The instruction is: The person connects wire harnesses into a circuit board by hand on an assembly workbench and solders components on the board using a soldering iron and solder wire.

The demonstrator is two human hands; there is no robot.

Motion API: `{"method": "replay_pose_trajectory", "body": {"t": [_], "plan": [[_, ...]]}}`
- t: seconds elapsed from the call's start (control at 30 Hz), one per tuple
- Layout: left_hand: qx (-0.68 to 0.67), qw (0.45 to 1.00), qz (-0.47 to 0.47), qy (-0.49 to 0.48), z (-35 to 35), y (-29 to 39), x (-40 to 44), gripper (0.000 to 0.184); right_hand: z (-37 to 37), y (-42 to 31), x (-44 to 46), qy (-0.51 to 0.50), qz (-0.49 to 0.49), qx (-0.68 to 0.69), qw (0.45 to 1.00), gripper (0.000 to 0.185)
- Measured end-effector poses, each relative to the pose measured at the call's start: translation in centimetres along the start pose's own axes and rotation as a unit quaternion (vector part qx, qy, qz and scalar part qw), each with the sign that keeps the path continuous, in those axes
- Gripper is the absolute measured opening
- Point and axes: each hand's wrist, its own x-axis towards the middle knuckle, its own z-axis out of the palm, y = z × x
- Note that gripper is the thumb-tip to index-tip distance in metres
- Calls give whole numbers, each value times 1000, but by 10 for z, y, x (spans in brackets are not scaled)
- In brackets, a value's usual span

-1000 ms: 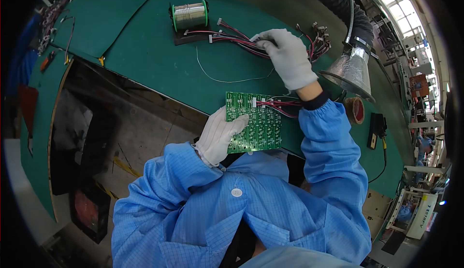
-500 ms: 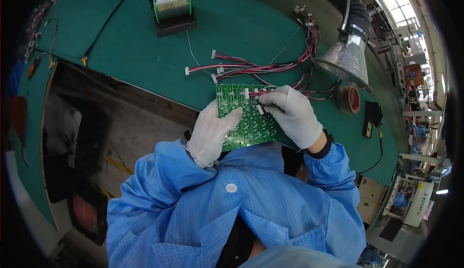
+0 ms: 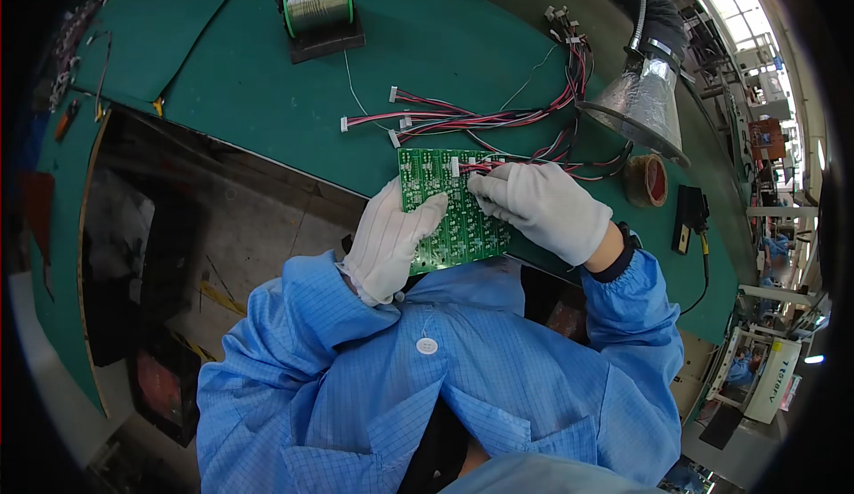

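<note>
A green circuit board is tilted up in front of my chest, at the near edge of the bench. My gloved left hand grips its left side, thumb on the face and the other fingers behind. One white connector with red and black wires stands near the top of the board. Just below it, my gloved right hand is closed in a pinch against the board's face. The white wired connector it holds is now mostly hidden by the fingertips.
Bundled wires with white connectors lie beyond the board. A solder spool stands at the back left. To the right are a foil-covered fume hood, a roll of tape and a black device with a cable.
My right hand has turned flatter, and its fingertips now cover the loose white connector that showed below them. The left hand keeps its hold on the board.
</note>
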Motion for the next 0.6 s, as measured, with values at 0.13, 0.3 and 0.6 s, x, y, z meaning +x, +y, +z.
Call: {"method": "replay_pose_trajectory", "body": {"t": [0.13, 0.3, 0.6], "plan": [[-14, 1000, -14, 10, 3, 6, 0, 26, -11, -5, 5, -21, -2, -15, 1000, 26], [-12, 1000, -7, 9, 9, 6, 0, 29, -26, -12, 4, 139, 77, 119, 980, 32], [211, 966, 150, -4, 12, -13, -3, 24, -2, -10, 20, 180, 99, 216, 954, 32]]}}
